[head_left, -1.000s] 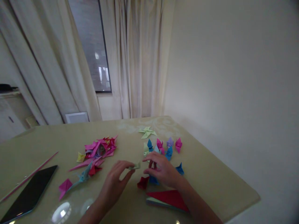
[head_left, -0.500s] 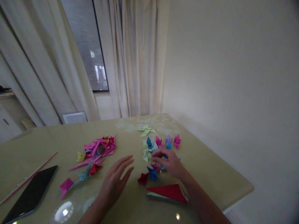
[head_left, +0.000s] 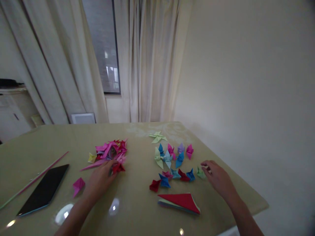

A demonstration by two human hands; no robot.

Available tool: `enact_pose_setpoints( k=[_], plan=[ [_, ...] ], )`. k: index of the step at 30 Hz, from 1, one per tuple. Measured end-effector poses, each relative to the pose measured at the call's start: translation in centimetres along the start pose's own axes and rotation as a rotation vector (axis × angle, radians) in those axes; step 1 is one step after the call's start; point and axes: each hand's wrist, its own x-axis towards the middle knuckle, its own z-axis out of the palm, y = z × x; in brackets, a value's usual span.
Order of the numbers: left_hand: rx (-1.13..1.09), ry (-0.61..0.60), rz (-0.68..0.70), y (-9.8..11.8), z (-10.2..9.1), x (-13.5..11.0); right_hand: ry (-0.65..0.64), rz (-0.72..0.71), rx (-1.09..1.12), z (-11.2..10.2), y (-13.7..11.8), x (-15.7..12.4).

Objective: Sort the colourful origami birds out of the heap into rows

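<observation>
My left hand point(head_left: 102, 175) reaches to the near edge of a pile of pink and magenta origami point(head_left: 112, 150). Its fingers curl around a red origami piece point(head_left: 118, 167), and the hand covers the table just below the pile. At the right, my right hand point(head_left: 218, 177) has its fingers bent and drawn together at a pale green origami piece point(head_left: 200, 173). Beside that piece runs a row of small folded pieces, among them a blue one point(head_left: 190, 175), a dark red one point(head_left: 183, 175) and a light blue one point(head_left: 175, 173).
Behind the row lie several origami cranes, including a blue one point(head_left: 179, 160) and a pale green pinwheel-like fold point(head_left: 157, 137). Folded red paper point(head_left: 180, 201) lies in front. A black phone point(head_left: 44, 190), a thin pink-green stick point(head_left: 36, 178) and a magenta piece point(head_left: 78, 186) are left.
My left hand has moved left and onto the red piece, which sits farther right. My right hand has swung right, uncovering the row. The light blue piece near the pile is out of sight.
</observation>
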Motion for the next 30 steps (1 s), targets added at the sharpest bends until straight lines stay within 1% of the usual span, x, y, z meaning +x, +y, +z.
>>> enact_pose_setpoints(
  k=[2, 3, 4, 6, 9, 11, 13, 16, 18, 20, 22, 25, 28, 30],
  plan=[
    [-0.082, 0.082, 0.044, 1.7, 0.2, -0.1, 0.083, -0.063, 0.035, 0.4, -3.3, 0.4],
    [-0.113, 0.129, 0.065, 2.5, 0.4, -0.2, 0.077, -0.122, 0.085, 0.6, -5.3, 0.5],
    [-0.138, 0.172, 0.089, 3.2, 0.6, -0.3, 0.042, -0.190, 0.152, 0.9, -7.5, 0.7],
    [-0.176, 0.230, 0.144, 4.4, 1.0, -0.7, -0.111, -0.342, 0.271, 1.9, -12.0, 0.9],
    [-0.186, 0.287, 0.197, 5.7, 1.5, -1.3, -0.275, -0.481, 0.336, 3.8, -17.9, 1.4],
    [-0.184, 0.319, 0.208, 6.1, 1.7, -1.6, -0.344, -0.555, 0.318, 5.3, -20.7, 2.1],
    [-0.200, 0.333, 0.213, 6.4, 1.7, -1.8, -0.374, -0.638, 0.265, 6.8, -22.6, 3.0],
    [-0.244, 0.320, 0.211, 6.5, 1.3, -1.9, -0.398, -0.734, 0.188, 8.5, -24.0, 4.0],
    [-0.277, 0.303, 0.202, 6.5, 1.0, -1.9, -0.412, -0.759, 0.175, 8.9, -24.2, 4.4],
    [-0.328, 0.258, 0.194, 6.6, 0.7, -1.8, -0.418, -0.748, 0.163, 8.8, -24.1, 4.5],
    [-0.393, 0.185, 0.191, 6.7, 0.6, -1.7, -0.419, -0.718, 0.133, 8.4, -23.8, 4.3],
    [-0.445, 0.105, 0.196, 6.9, 0.8, -1.6, -0.422, -0.670, 0.108, 8.0, -23.4, 3.7],
    [-0.424, 0.078, 0.192, 7.1, 1.3, -1.6, -0.442, -0.658, 0.100, 8.0, -23.3, 3.1],
    [-0.391, 0.083, 0.176, 7.2, 1.6, -1.6, -0.444, -0.663, 0.073, 8.1, -23.6, 2.9]
  ],
)
